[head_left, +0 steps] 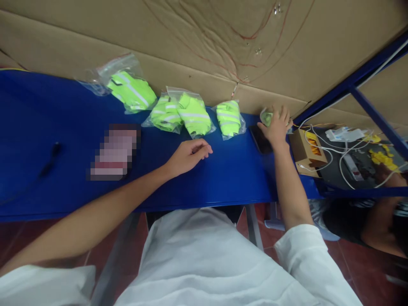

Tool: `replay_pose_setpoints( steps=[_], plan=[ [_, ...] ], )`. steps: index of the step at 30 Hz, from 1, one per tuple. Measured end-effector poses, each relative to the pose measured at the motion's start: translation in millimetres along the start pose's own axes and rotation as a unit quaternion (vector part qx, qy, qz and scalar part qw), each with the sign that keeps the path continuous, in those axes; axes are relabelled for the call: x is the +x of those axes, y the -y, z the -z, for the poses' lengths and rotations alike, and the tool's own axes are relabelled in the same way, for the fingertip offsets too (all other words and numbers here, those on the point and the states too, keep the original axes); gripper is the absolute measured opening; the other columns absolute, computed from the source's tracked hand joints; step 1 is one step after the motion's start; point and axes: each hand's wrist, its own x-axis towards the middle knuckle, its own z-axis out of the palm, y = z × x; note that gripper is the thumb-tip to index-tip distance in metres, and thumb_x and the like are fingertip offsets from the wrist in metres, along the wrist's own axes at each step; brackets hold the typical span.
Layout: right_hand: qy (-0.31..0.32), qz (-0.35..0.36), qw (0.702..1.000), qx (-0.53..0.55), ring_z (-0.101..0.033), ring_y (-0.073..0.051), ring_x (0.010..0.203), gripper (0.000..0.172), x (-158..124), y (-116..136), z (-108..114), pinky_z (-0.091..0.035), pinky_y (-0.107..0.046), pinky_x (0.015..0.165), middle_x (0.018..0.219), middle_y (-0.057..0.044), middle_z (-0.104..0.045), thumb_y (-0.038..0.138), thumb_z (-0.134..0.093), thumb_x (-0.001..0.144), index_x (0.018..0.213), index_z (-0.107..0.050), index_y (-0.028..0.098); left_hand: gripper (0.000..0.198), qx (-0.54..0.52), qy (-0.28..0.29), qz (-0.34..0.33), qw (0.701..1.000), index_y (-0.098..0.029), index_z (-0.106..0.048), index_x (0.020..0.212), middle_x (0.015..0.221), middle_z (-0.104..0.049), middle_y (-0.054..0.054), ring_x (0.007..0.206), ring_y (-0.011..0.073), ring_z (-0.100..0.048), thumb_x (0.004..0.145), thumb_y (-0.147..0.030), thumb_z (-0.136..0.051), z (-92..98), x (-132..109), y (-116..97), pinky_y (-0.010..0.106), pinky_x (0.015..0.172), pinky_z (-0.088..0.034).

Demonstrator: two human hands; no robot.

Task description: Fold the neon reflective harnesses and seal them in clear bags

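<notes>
My left hand (190,156) rests just above or on the blue table, fingers curled in with the thumb against them, and nothing shows in it. Farther right, my right hand (277,126) reaches over a small clear bag with yellow-green fabric (266,117), its fingers spread; the hand covers much of that bag. A dark phone (260,139) lies just below this hand. Along the back are more bagged neon vests with pale stripes: one at the left (132,91), two overlapping ones, a rear one (165,114) and a front one (194,114), and a compact one (228,118).
A blurred-out rectangular item (114,151) and a black cable (47,161) lie on the blue table (223,178). Cardboard (191,51) walls the back. At right, past a blue frame (378,117), stand an open carton (307,148), white cables and yellow pieces, near another person's arm (390,180).
</notes>
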Motion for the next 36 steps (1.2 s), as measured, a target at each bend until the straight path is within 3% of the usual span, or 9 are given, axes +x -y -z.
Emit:
replay_pose_setpoints(
  steps=[4, 9, 13, 18, 21, 24, 29, 32, 36],
  plan=[
    [-0.010, -0.059, 0.995, 0.076, -0.054, -0.044, 0.136, 0.046, 24.6, -24.7, 2.6, -0.034, -0.066, 0.114, 0.141, -0.027, -0.062, 0.039, -0.058, 0.097, 0.133, -0.066, 0.011, 0.037, 0.008, 0.014, 0.002, 1.000, -0.016, -0.074, 0.090, 0.079, -0.071, 0.003, 0.072, 0.0126, -0.066, 0.096, -0.050, -0.061, -0.3, 0.5, 1.4, 0.022, 0.068, -0.049],
    [-0.143, -0.028, 0.926, 0.348, -0.056, -0.033, 0.134, 0.068, 12.0, -6.9, 25.7, -0.043, -0.052, 0.114, 0.142, -0.021, -0.061, 0.060, -0.026, 0.107, 0.145, -0.053, 0.011, 0.038, -0.054, -0.024, -0.014, 0.998, -0.018, -0.070, 0.110, 0.098, -0.072, 0.006, 0.083, 0.0142, -0.069, 0.090, -0.050, -0.072, 1.3, 5.6, 4.9, 0.023, 0.071, -0.053],
    [-0.038, 0.040, 0.875, 0.480, -0.065, -0.027, 0.130, 0.068, -34.4, 51.3, 29.1, -0.056, -0.047, 0.106, 0.146, -0.011, -0.063, 0.066, -0.027, 0.107, 0.155, -0.044, 0.021, 0.075, -0.121, -0.031, -0.004, 0.992, -0.027, -0.054, 0.138, 0.131, -0.064, 0.010, 0.107, 0.0212, -0.071, 0.074, -0.043, -0.090, 2.0, 6.8, 7.8, 0.025, 0.076, -0.060],
    [0.109, 0.079, 0.807, 0.575, -0.056, -0.027, 0.143, 0.079, -118.7, 121.1, -3.3, -0.053, -0.054, 0.114, 0.147, -0.012, -0.062, 0.076, -0.017, 0.104, 0.158, -0.043, 0.024, 0.085, -0.112, -0.002, 0.027, 0.993, -0.023, -0.051, 0.144, 0.126, -0.067, 0.013, 0.078, 0.0201, -0.074, 0.073, -0.044, -0.092, -5.9, -0.2, 13.3, 0.027, 0.056, -0.063],
    [0.137, 0.107, 0.792, 0.586, -0.052, -0.027, 0.146, 0.079, -135.7, 127.5, -10.6, -0.053, -0.052, 0.114, 0.153, -0.011, -0.056, 0.080, -0.035, 0.099, 0.159, -0.037, 0.028, 0.076, -0.138, -0.052, 0.006, 0.989, -0.018, -0.054, 0.136, 0.122, -0.068, 0.014, 0.076, 0.0203, -0.072, 0.076, -0.049, -0.090, -10.8, 0.6, 11.7, 0.030, 0.052, -0.064],
    [0.131, 0.178, 0.769, 0.600, -0.066, -0.026, 0.128, 0.069, -116.4, 119.5, 3.5, -0.059, -0.044, 0.103, 0.142, -0.011, -0.064, 0.072, -0.061, 0.094, 0.146, -0.046, 0.030, 0.079, -0.216, -0.093, -0.009, 0.972, -0.020, -0.050, 0.138, 0.135, -0.063, 0.016, 0.099, 0.0269, -0.074, 0.076, -0.050, -0.089, -9.8, 5.8, 5.4, 0.033, 0.063, -0.069],
    [-0.080, 0.276, 0.859, 0.424, -0.063, -0.027, 0.127, 0.030, -36.8, 108.2, 40.3, -0.049, -0.049, 0.113, 0.129, -0.007, -0.069, 0.049, -0.056, 0.103, 0.124, -0.060, 0.027, 0.087, -0.243, -0.118, 0.028, 0.962, -0.028, -0.044, 0.144, 0.133, -0.059, 0.009, 0.093, 0.0205, -0.075, 0.074, -0.047, -0.091, 2.1, 10.5, 1.6, 0.035, 0.069, -0.070],
    [-0.081, 0.359, 0.885, 0.287, -0.054, -0.027, 0.139, 0.026, 14.7, 99.2, 43.8, -0.039, -0.052, 0.121, 0.141, -0.008, -0.063, 0.035, -0.049, 0.104, 0.127, -0.061, 0.030, 0.074, -0.224, -0.123, 0.027, 0.967, -0.025, -0.050, 0.136, 0.115, -0.062, 0.005, 0.081, 0.0157, -0.072, 0.076, -0.049, -0.088, 5.3, 10.5, 2.9, 0.028, 0.060, -0.066],
    [-0.055, 0.288, 0.942, 0.163, -0.051, -0.029, 0.140, 0.028, 55.7, 89.6, 23.7, -0.035, -0.056, 0.118, 0.145, -0.011, -0.061, 0.024, -0.049, 0.101, 0.126, -0.063, 0.024, 0.058, -0.190, -0.089, 0.038, 0.977, -0.022, -0.056, 0.125, 0.107, -0.062, 0.003, 0.075, 0.0133, -0.068, 0.083, -0.053, -0.080, 1.9, 8.8, 4.0, 0.022, 0.052, -0.058]
  ],
)
